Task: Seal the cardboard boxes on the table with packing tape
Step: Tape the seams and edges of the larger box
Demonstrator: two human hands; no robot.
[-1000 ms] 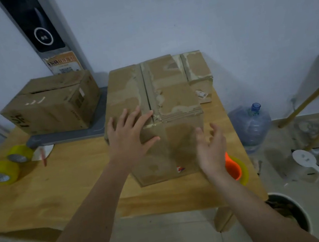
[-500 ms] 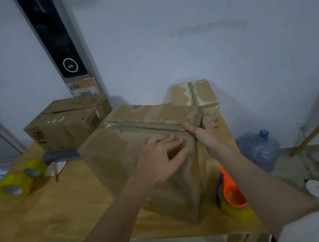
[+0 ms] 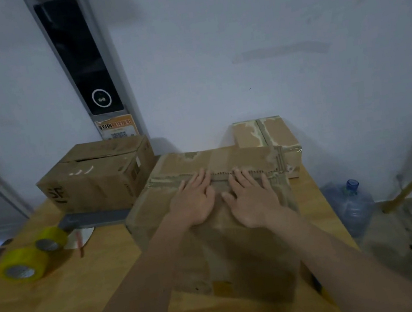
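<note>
— How many boxes does the person have on the table (image 3: pixel 46 294)?

— Three cardboard boxes. The large box (image 3: pixel 211 235) stands in the middle, close to the near edge. A second box (image 3: pixel 96 177) sits toward the far left corner, on a flat grey slab (image 3: pixel 88 219). A small box (image 3: pixel 267 133) is at the far edge, just behind the large one and touching it, as far as one can see.

— And tape?

— Two yellow tape rolls (image 3: pixel 23 266) lie near the left edge, side by side.

— What do the hands do?

— Both are open and flat, fingers spread, holding nothing. The left hand (image 3: pixel 193 200) and the right hand (image 3: pixel 254 199) press palm-down on the top of the large box, beside each other but not touching. The fingertips reach the seam (image 3: pixel 218 176) between the two flaps.

— How do the materials look?

— The cardboard is brown and worn, with pale torn patches where the surface is peeled. The seam shows a ragged, corrugated edge. The table is light wood, smooth. On the floor at the right stands a clear blue water bottle (image 3: pixel 349 203).
</note>
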